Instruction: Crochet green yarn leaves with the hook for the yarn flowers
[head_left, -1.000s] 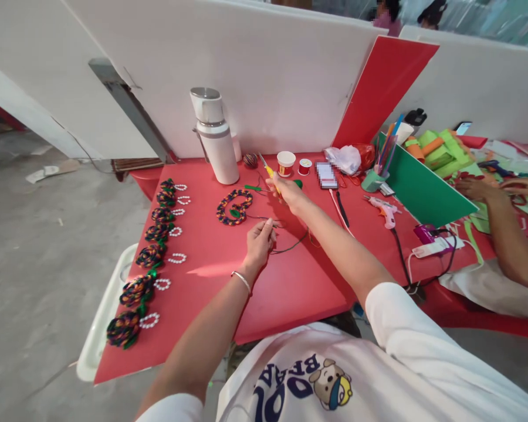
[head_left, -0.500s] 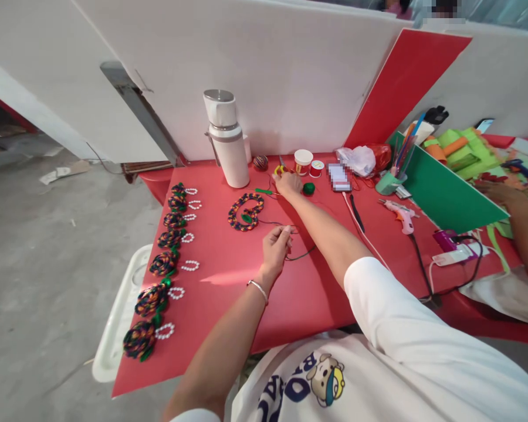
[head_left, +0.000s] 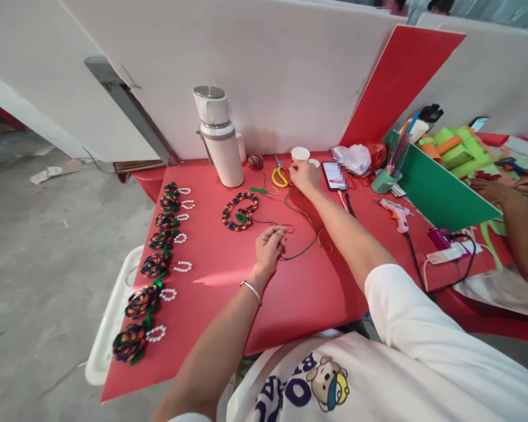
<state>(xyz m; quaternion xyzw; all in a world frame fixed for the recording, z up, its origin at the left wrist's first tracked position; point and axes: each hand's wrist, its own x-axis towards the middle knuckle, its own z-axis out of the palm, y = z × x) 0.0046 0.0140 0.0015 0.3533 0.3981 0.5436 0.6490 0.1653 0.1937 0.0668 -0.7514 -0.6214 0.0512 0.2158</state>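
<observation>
My left hand (head_left: 270, 247) is closed in a pinch on a thin dark yarn strand (head_left: 264, 222) above the table. This strand leads to a braided multicoloured yarn piece (head_left: 235, 202), curled on the table with a green bit inside. My right hand (head_left: 305, 176) is farther off, fingers curled, beside yellow-handled scissors (head_left: 280, 176) and in front of a white paper cup (head_left: 300, 153). What it holds, if anything, is hidden. Loose green yarn (head_left: 305, 249) loops between the hands. A green-handled crochet hook (head_left: 259, 190) lies near the braid.
Yarn flowers (head_left: 155, 265) with white bead loops (head_left: 182, 266) line the left edge. A white flask (head_left: 223, 152) and a yarn ball (head_left: 256, 161) stand behind. To the right are a phone (head_left: 334, 176), a glue gun (head_left: 396, 214), a green divider (head_left: 444, 181) and another person's arm (head_left: 521, 234).
My right hand has moved right, off the scissors, which now lie uncovered. The green yarn ball seen beside it before is out of sight. My left hand keeps its pinch.
</observation>
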